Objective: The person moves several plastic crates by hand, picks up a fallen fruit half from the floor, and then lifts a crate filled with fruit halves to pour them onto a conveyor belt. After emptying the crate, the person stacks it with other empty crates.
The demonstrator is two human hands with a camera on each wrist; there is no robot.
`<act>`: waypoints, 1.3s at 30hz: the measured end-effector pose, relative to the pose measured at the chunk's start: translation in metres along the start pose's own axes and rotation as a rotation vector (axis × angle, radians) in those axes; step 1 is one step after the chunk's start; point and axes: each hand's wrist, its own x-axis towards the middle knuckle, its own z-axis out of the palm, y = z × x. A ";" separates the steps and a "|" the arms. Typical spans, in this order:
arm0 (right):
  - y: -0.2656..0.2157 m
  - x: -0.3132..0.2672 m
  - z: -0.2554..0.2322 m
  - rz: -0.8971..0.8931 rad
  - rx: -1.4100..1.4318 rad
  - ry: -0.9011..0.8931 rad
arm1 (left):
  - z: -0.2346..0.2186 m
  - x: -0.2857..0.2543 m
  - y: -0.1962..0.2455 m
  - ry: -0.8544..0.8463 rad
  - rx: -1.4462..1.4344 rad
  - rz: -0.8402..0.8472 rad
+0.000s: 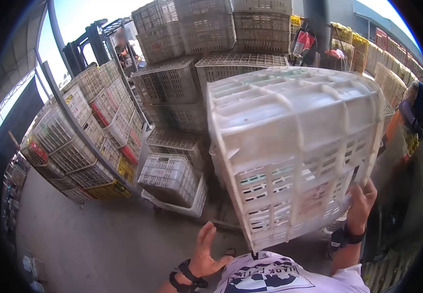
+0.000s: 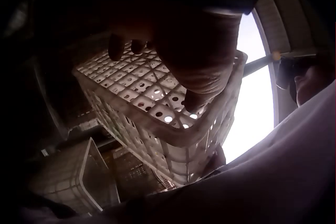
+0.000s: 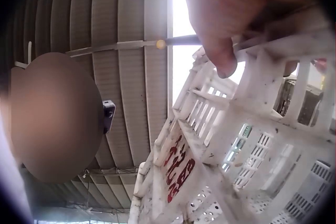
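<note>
A large white plastic crate (image 1: 294,141) is tilted up in front of my chest in the head view, with slotted sides and a ribbed face. My right hand (image 1: 362,205) grips it at its lower right side. The right wrist view has the thumb of that hand (image 3: 236,14) over the crate's edge and a fingertip showing through a slot, near red writing (image 3: 178,169). Low and to the left of the crate, my left hand (image 1: 206,256) is held with fingers extended, holding nothing. In the dark left wrist view it overlaps the crate's perforated face (image 2: 142,85).
Tall stacks of grey-white crates (image 1: 167,88) stand ahead, with more stacked (image 1: 80,127) by a metal post at left. A smaller white crate (image 1: 167,178) sits low on the concrete floor (image 1: 84,234). A forklift (image 1: 94,46) and a person (image 1: 122,51) are behind; another person (image 1: 414,105) is at right.
</note>
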 end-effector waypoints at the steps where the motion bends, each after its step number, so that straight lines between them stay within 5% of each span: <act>1: -0.017 0.002 -0.028 -0.020 -0.030 0.024 | 0.005 -0.007 0.009 0.022 -0.016 -0.046; 9: -0.147 0.038 -0.174 -0.055 -0.187 0.386 | 0.039 -0.068 0.041 -0.029 0.082 -0.351; 13: -0.233 0.012 -0.227 -0.181 -0.793 0.455 | 0.030 -0.145 0.049 -0.073 0.074 -0.541; 14: -0.236 -0.002 -0.204 -0.358 -1.013 0.444 | 0.022 -0.174 0.021 -0.097 0.069 -0.624; 19: -0.271 -0.043 -0.230 -0.218 -0.939 0.565 | 0.001 -0.297 -0.035 -0.107 0.103 -0.900; 22: -0.290 -0.058 -0.242 -0.236 -0.966 0.585 | -0.014 -0.322 -0.046 -0.184 0.237 -1.083; 25: -0.311 -0.087 -0.237 -0.239 -0.989 0.594 | -0.029 -0.329 -0.065 -0.082 0.173 -1.040; 29: -0.283 -0.114 -0.231 -0.184 -0.897 0.431 | -0.016 -0.310 -0.091 -0.012 0.104 -0.935; 31: -0.243 -0.131 -0.237 -0.414 -1.259 0.347 | -0.002 -0.298 -0.082 -0.080 0.131 -0.925; 32: -0.223 -0.143 -0.238 -0.384 -1.254 0.312 | 0.005 -0.302 -0.086 -0.123 0.142 -0.915; 34: -0.197 -0.174 -0.213 -0.364 -1.174 0.094 | 0.022 -0.314 -0.091 -0.181 0.182 -0.875; 35: -0.173 -0.185 -0.218 -0.487 -1.430 -0.052 | 0.024 -0.308 -0.090 -0.203 0.180 -0.880; 37: -0.145 -0.206 -0.187 -0.568 -1.460 -0.275 | 0.033 -0.305 -0.090 -0.238 0.168 -0.875; 39: -0.123 -0.232 -0.172 -0.564 -1.453 -0.325 | 0.038 -0.311 -0.106 -0.245 0.171 -0.835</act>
